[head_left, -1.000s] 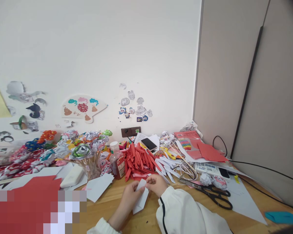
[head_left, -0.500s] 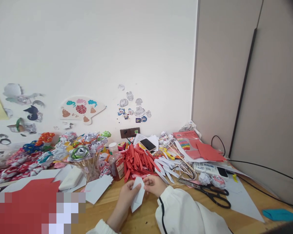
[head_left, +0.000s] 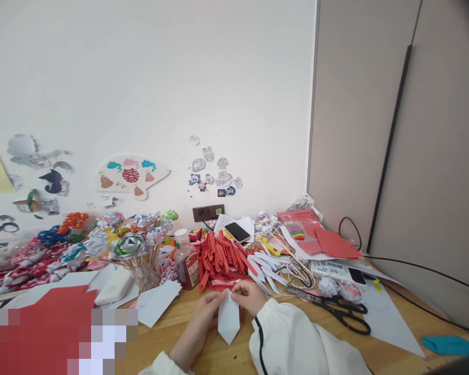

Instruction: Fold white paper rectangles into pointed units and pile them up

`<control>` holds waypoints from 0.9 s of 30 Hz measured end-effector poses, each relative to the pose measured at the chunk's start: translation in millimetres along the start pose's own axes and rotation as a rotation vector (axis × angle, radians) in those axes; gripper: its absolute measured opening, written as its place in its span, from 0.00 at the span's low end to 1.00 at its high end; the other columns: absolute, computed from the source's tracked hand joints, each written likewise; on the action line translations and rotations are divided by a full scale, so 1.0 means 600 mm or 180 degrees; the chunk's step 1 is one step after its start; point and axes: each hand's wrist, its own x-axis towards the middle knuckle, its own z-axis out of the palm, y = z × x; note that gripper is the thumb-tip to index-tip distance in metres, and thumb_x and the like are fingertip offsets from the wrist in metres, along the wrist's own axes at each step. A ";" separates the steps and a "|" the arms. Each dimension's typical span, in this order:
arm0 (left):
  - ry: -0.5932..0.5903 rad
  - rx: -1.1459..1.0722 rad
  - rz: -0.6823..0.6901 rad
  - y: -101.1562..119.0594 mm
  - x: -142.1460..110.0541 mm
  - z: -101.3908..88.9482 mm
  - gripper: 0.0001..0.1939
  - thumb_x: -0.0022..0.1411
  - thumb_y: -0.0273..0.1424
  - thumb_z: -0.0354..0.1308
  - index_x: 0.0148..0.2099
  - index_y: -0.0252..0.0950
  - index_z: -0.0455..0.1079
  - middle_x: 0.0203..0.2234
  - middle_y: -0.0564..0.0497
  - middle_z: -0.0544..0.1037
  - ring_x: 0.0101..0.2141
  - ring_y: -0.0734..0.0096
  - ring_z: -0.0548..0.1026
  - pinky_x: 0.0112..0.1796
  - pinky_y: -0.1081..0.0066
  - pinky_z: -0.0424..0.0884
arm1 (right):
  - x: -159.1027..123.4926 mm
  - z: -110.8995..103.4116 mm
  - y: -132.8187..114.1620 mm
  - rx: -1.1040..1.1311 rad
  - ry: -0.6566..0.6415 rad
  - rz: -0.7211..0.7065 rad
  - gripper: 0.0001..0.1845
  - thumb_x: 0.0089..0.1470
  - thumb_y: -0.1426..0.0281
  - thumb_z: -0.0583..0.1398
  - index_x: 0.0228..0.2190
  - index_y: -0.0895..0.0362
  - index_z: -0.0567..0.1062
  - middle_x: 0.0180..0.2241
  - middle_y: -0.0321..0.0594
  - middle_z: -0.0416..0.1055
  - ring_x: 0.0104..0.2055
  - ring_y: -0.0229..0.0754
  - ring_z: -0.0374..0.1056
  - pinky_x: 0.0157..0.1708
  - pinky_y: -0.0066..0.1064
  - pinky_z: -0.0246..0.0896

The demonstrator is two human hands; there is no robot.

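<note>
A small white folded paper [head_left: 229,320] with a pointed lower end hangs between my two hands above the wooden table. My left hand [head_left: 206,311] pinches its upper left edge with thumb and fingers. At its upper right corner, my right hand [head_left: 249,297] is closed on the same paper, fingertips almost meeting the left thumb. Just beyond my hands lies a heap of folded red paper strips [head_left: 221,258], with folded white paper strips [head_left: 269,268] beside it on the right.
Black-handled scissors [head_left: 342,312] lie right of my sleeve. Left of my hands are a loose white sheet [head_left: 158,302], a bottle [head_left: 186,265] and a cup of sticks [head_left: 146,271] below paper flowers [head_left: 128,245]. A phone [head_left: 237,232] rests behind the red heap. Red paper [head_left: 58,317] covers the left front.
The white folded paper has turned from a slant to nearly upright, its point now facing down. Both hands have drawn closer together at its top edge.
</note>
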 end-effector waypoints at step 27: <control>-0.0229 0.0441 -0.0078 0.015 -0.010 -0.004 0.14 0.38 0.37 0.62 0.21 0.31 0.65 0.16 0.53 0.72 0.20 0.76 0.69 0.24 0.75 0.63 | -0.005 -0.003 -0.009 -0.0126 -0.0168 -0.0110 0.06 0.39 0.70 0.57 0.22 0.61 0.70 0.18 0.32 0.63 0.20 0.30 0.57 0.20 0.21 0.51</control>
